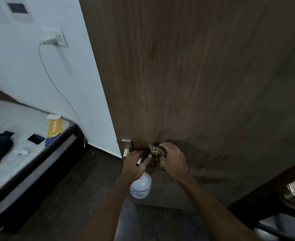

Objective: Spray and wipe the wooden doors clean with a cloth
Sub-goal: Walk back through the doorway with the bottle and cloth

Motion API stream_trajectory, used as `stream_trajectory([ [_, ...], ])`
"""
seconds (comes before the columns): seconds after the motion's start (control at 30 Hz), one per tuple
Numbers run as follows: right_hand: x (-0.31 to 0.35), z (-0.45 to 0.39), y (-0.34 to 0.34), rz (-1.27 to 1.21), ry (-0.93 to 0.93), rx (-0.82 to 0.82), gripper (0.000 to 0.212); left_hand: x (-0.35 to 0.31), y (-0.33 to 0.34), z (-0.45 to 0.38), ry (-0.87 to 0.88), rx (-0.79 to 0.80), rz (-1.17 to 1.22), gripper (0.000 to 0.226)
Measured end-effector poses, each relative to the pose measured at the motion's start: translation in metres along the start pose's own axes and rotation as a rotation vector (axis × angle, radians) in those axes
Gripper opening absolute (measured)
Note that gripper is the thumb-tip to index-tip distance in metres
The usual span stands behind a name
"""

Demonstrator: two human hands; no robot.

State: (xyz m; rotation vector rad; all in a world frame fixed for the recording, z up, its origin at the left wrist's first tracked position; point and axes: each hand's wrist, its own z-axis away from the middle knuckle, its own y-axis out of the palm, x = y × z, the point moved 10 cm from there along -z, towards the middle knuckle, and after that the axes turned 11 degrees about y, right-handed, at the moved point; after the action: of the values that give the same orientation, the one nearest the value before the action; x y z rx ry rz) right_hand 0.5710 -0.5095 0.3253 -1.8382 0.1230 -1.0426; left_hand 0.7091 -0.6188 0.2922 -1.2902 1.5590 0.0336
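Both grips full: left hand (136, 161) curled round the neck of a spray bottle (140, 186), right hand (174, 158) bunching a checked cloth (158, 150) against the door (186, 75).

Low at centre frame, the bottle hangs below the left fist, its black trigger poking up between the fingers. Cloth and right hand press on the wood just right of the metal handle (127, 146). Left of the door stand a white wall (21, 70) with a plugged socket (54, 39) and a bed (21, 136) at lower left.
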Motion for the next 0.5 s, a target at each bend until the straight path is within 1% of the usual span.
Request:
stream_trajectory([
  [0.1, 0.000, -0.003, 0.002, 0.055, -0.006, 0.052, 0.049, 0.000, 0.000, 0.002, -0.049, -0.003, -0.006, 0.045],
  [0.2, -0.003, 0.000, 0.003, 0.103, -0.007, 0.062, 0.047, -0.005, 0.001, 0.007, -0.041, -0.018, -0.036, 0.045],
  [0.27, -0.007, 0.002, 0.004, 0.121, -0.021, 0.067, 0.045, -0.005, 0.003, 0.012, -0.044, -0.045, -0.077, 0.042],
  [0.37, -0.009, 0.008, 0.006, 0.139, -0.056, 0.096, 0.044, -0.010, 0.006, 0.024, -0.065, -0.083, -0.112, 0.031],
  [0.47, -0.009, 0.016, 0.010, 0.169, -0.105, 0.149, 0.040, -0.022, 0.007, 0.034, -0.096, -0.131, -0.149, 0.036],
  [0.5, -0.009, 0.020, 0.013, 0.190, -0.125, 0.165, 0.037, -0.023, 0.007, 0.038, -0.110, -0.150, -0.160, 0.032],
])
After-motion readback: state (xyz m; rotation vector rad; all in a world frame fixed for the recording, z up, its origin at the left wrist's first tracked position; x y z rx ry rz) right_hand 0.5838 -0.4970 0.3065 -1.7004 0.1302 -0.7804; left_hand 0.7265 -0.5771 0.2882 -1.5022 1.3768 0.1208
